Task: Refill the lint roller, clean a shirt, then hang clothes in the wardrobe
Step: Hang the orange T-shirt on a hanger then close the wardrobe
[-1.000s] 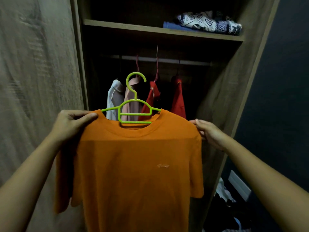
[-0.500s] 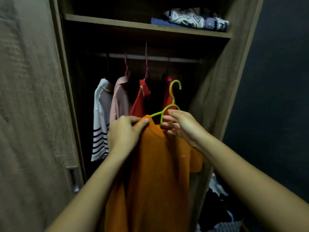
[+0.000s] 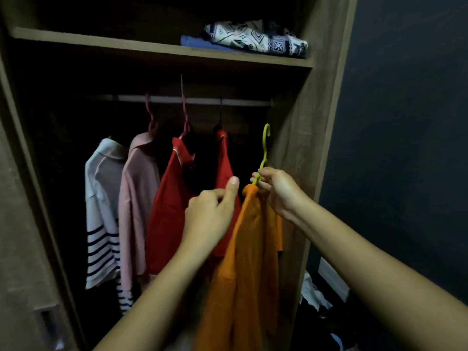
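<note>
Pinching green hanger (image 3: 265, 148) by neck with right hand (image 3: 278, 192), centre right, orange shirt (image 3: 249, 262) draped below; curling left hand (image 3: 210, 216) beside shirt, thumb up, grip unclear.

Dim and murky throughout, lit weakly from the camera side, brightest on the orange shirt (image 3: 243, 262). Almost black deep inside the wardrobe (image 3: 298, 160), with detail lost in shadow. Soft and slightly smeared around the left hand (image 3: 210, 216). Bowed toward the edges — wide-angle stretch along the wardrobe's sides.
</note>
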The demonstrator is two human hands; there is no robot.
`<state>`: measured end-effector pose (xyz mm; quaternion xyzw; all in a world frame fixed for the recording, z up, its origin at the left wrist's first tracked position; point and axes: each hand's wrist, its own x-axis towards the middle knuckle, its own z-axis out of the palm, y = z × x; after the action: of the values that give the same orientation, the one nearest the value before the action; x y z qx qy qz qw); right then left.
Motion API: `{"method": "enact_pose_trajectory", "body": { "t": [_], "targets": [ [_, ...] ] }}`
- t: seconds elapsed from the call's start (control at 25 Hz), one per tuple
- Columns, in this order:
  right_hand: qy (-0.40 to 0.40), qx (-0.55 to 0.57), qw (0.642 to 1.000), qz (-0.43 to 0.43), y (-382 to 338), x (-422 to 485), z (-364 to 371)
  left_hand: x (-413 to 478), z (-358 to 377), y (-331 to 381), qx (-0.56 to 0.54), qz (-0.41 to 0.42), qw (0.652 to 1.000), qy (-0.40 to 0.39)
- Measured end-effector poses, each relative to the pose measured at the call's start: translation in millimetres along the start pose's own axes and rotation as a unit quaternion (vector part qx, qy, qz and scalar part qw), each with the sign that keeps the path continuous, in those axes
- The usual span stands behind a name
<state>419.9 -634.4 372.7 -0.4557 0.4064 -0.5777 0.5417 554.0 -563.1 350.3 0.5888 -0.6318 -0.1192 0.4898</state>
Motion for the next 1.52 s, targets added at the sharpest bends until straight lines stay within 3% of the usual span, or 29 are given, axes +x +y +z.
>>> {"method": "enact_pose_trajectory", "body": {
  "t": [0.16, 0.32, 0.44, 0.56, 0.72, 0.92, 1.24, 1.32, 1.4, 1.52],
  "targets": [
    [0.007, -0.134, 0.991, -0.007, -8.8, 29.5, -12.9, 74.8, 29.6, -2.7, 0.029, 0.033, 0.997, 0.059],
    [0.051, -0.26, 0.961, -0.078, -15.6, 77.5, -23.0, 164.0, 65.8, 2.8, -0.006, -0.005, 0.995, 0.095],
    [0.046, -0.258, 0.961, -0.093, -22.5, 115.7, -23.3, 202.5, 89.3, -2.9, 0.014, -0.079, 0.996, 0.026],
    [0.015, -0.257, 0.961, -0.097, -35.3, 139.1, -18.1, 212.7, 94.7, -16.0, 0.035, -0.098, 0.994, 0.044],
    [0.003, -0.289, 0.95, -0.117, -55.0, 178.1, 0.4, 220.3, 83.8, -37.3, 0.058, -0.064, 0.993, 0.08],
    [0.01, -0.334, 0.933, -0.137, -73.2, 219.7, 26.0, 223.1, 77.7, -38.1, 0.058, -0.018, 0.998, 0.029],
    [0.024, -0.327, 0.94, -0.097, -38.9, 259.8, 23.9, 222.6, 62.7, -38.6, 0.057, -0.014, 0.998, 0.024],
    [0.03, -0.423, 0.901, -0.09, -44.4, 239.2, 24.7, 221.8, 61.5, -41.6, 0.052, -0.007, 0.998, 0.022],
    [0.033, -0.545, 0.833, -0.085, -42.3, 217.8, 24.9, 219.8, 61.0, -43.6, 0.059, 0.001, 0.998, 0.03],
    [0.046, -0.634, 0.763, -0.118, -21.2, 191.7, 23.0, 218.5, 62.9, -46.0, 0.081, 0.007, 0.996, 0.041]
  ]
}}
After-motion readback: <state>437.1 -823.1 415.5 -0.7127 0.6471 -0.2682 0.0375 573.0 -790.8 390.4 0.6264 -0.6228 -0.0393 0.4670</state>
